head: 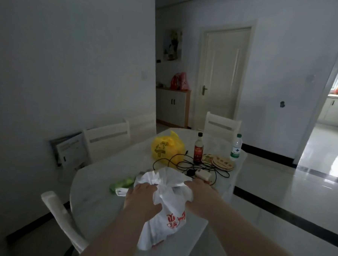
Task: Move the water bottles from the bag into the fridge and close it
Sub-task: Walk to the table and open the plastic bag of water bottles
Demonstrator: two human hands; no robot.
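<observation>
White, faintly veined table (103, 173) with a rounded edge has open tiled floor to its right. At its near edge sits a thin, crinkled white plastic bag (165, 221); its red print is illegible. The left hand (141, 195) and right hand (198, 192) each clutch the bag's bunched mouth. A green-labelled water bottle (236, 148), its writing too small to read, stands upright at the far right edge.
</observation>
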